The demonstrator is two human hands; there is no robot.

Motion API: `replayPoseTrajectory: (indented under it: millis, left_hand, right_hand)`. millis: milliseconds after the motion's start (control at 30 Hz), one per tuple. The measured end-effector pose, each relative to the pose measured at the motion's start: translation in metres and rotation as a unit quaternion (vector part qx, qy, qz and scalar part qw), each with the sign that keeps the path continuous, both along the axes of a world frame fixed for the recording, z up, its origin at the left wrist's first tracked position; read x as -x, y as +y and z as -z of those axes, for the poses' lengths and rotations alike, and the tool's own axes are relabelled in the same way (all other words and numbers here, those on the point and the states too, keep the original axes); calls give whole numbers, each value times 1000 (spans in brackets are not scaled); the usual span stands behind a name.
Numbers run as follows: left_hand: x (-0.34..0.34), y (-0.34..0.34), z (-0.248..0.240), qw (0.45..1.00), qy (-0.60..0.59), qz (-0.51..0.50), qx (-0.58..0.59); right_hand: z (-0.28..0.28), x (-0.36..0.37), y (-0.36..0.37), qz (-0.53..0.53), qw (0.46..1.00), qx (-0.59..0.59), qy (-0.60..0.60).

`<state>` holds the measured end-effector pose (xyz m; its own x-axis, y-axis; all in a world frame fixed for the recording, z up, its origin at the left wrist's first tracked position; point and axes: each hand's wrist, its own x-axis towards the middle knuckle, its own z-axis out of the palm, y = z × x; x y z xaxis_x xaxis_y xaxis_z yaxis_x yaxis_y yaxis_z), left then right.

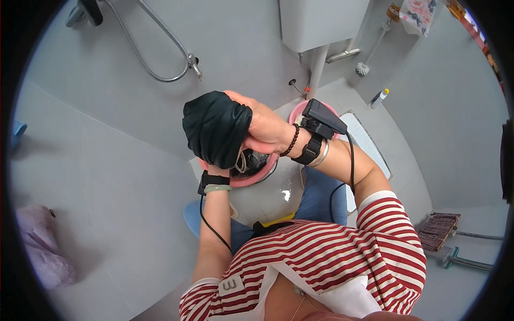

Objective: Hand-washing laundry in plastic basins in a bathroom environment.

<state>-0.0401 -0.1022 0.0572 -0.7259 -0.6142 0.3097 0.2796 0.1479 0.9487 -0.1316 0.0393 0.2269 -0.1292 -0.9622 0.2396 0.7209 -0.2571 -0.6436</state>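
A bunched dark green garment, wet-looking and smooth, is held up in front of me between my two hands. My right hand is closed on its right side, with the fingers curled away behind the folds. Only the heel of my left hand shows under the cloth; its fingers are hidden, and the bundle rests in its grasp. A pale cord dangles by the right hand. Directly beneath stands a pink basin with dark, wet-looking contents, partly covered by my hands.
A second pink basin stands behind my right wrist, beside a white floor pan. A shower hose hangs on the wall ahead, near a white tank. Brushes lean at right; a purple towel hangs at left.
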Motion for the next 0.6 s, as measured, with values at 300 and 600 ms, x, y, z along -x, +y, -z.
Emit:
replayPoseTrajectory:
  millis: [300, 600]
  left_hand:
    - [-23, 1, -5, 832, 45, 108, -543]
    - [-37, 17, -5, 840, 83, 227, -486]
  right_hand:
    - [105, 98, -4, 68, 980, -63, -176]
    - [284, 64, -23, 3, 956, -278, -93]
